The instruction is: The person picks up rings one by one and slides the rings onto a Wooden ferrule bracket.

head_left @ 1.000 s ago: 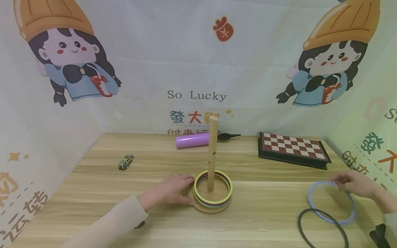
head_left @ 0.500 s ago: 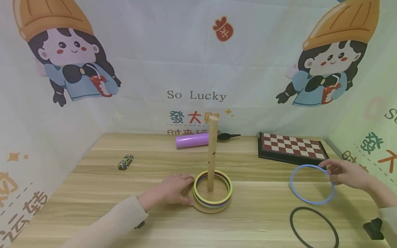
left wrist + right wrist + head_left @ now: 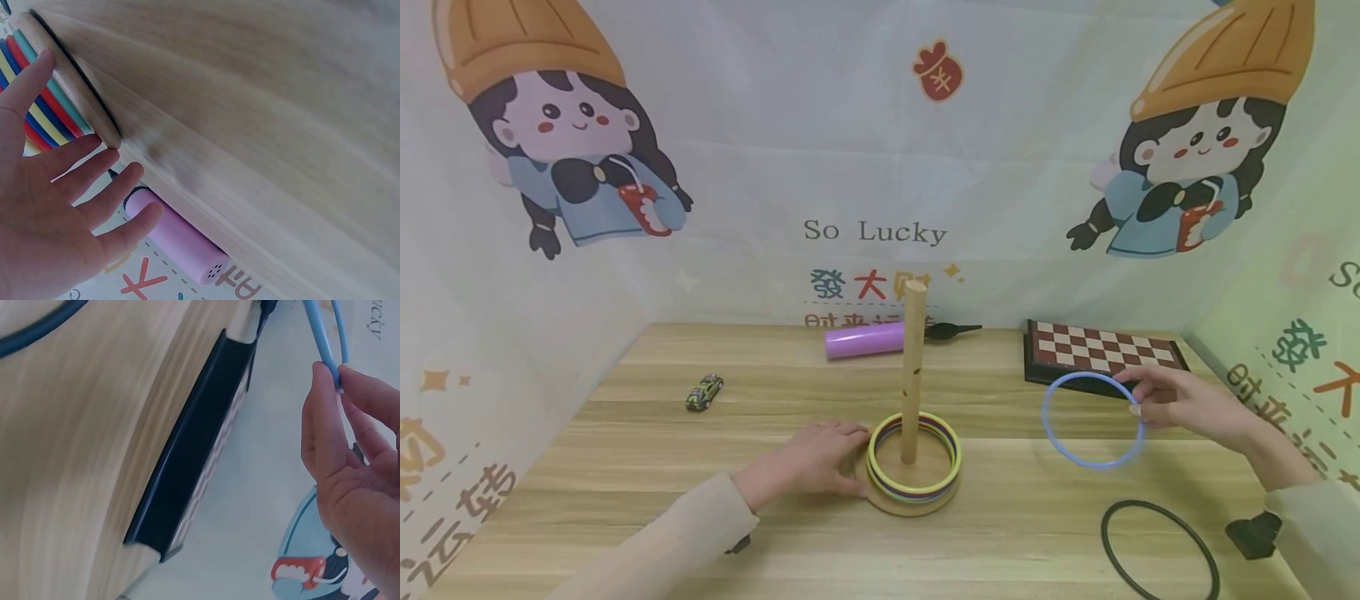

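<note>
My right hand [image 3: 1195,408] pinches a light blue ring [image 3: 1099,467] at its right side and holds it tilted in the air. In the right wrist view the ring [image 3: 319,331] sits between thumb and fingertips. A round wooden stand [image 3: 917,507] with a tall post [image 3: 913,367] is at the middle of the table. Around the post lies a stack of coloured rings, a yellow ring [image 3: 915,489] on top. My left hand [image 3: 816,462] rests at the stand's left edge; in the left wrist view its thumb and index fingertip touch the base [image 3: 81,87], fingers spread.
A black ring [image 3: 1138,504] lies at the front right. A folded chessboard case [image 3: 1105,346] is at the back right, behind the right hand. A purple pump [image 3: 867,340] with a black nozzle lies behind the post. A toy car [image 3: 704,392] stands at the left.
The right hand has lifted the blue ring off the table and carried it left and away from me. The black ring shifted slightly left, then stayed. The left hand has kept still.
</note>
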The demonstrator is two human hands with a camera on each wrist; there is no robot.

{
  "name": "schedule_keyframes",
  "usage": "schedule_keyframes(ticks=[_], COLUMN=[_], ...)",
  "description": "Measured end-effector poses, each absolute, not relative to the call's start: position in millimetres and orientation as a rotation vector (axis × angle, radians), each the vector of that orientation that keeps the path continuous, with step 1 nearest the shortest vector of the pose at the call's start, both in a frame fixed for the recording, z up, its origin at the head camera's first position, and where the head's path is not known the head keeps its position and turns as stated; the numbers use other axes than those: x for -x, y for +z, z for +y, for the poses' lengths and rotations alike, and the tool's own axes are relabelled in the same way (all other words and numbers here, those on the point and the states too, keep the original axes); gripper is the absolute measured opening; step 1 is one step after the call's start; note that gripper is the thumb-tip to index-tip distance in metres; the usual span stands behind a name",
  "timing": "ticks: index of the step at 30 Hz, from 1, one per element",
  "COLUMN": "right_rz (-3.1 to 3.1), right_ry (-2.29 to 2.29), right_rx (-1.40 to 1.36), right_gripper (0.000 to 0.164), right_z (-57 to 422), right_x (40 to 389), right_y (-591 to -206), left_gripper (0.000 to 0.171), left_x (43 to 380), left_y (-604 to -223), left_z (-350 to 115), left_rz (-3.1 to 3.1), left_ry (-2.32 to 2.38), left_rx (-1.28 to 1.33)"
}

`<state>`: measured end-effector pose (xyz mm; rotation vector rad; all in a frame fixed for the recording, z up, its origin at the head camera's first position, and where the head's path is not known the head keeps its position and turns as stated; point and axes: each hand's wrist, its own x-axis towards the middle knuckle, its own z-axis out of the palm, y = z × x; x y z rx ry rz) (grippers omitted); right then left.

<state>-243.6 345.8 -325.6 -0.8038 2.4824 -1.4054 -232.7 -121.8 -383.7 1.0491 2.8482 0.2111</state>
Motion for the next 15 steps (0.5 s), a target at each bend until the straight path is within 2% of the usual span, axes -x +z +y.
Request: schedule_keyframes(ticks=[15], right_rz=[2.489], right_ry=[-1.481], right_rx=[0.772], right_gripper=[0.038], right_z=[297], right_x=[253], right_y=[-292], left_gripper=[0.073], left_x=[232], left_y=[-384], left_z=[-122], left_rz=[2.845], left_ry=[0.223], left_rx=[-1.046])
